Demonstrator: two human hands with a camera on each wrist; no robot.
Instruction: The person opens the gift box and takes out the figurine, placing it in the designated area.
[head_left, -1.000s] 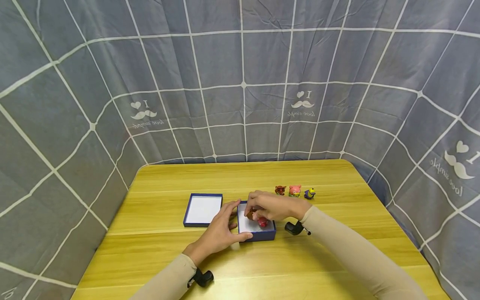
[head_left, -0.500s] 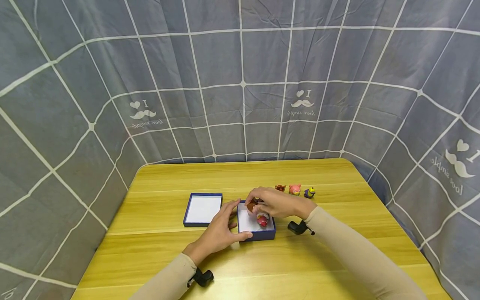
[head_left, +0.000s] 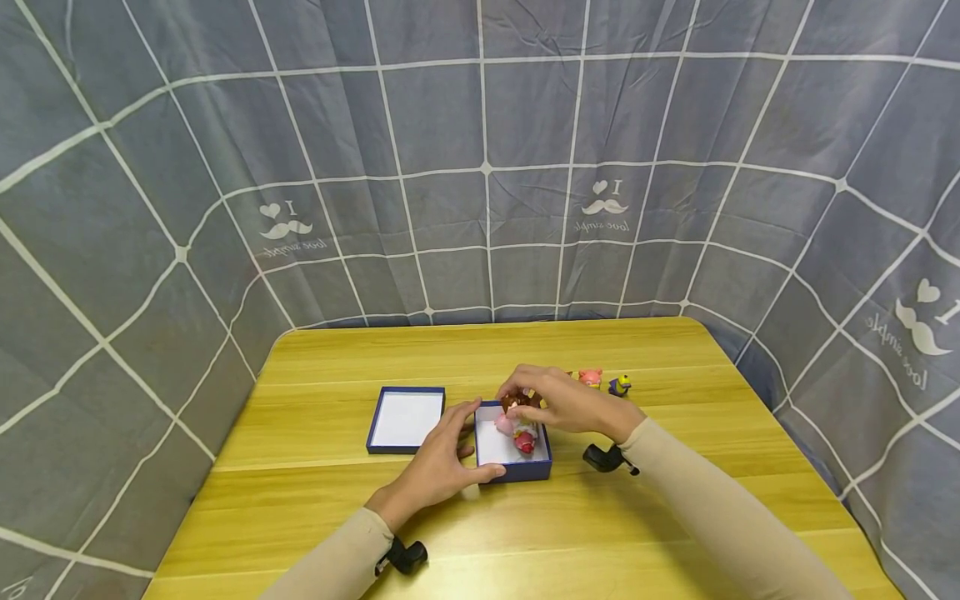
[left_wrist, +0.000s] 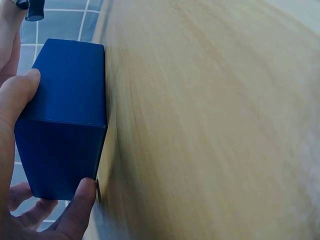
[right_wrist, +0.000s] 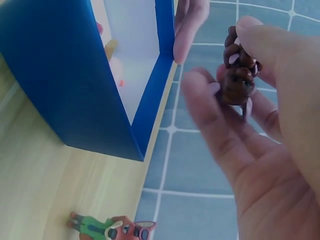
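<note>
In the head view my left hand [head_left: 438, 458] grips the left side of a blue box [head_left: 517, 472], thumb at the near wall and fingers toward the far corner. The left wrist view shows that thumb [left_wrist: 22, 92] against the box's side. My right hand [head_left: 562, 400] pinches a small brown toy figurine [right_wrist: 237, 82] between thumb and fingers, raised over the box's far part. Inside the white-lined box lie a pale pink figurine [head_left: 505, 425] and a red-and-white figurine [head_left: 524, 440], partly overlapped by the right hand's surroundings.
A shallow blue lid [head_left: 406, 419] with a white inside lies left of the box. Beyond the right hand stand a pink figurine [head_left: 589, 378] and a yellow-and-purple one [head_left: 619, 385]. A fox figurine [right_wrist: 112, 228] in green shows in the right wrist view.
My right hand has lifted the brown figurine up and away toward the box's far side, uncovering the pale pink figurine. It now hides most of the fox figurine. The left hand has stayed still.
</note>
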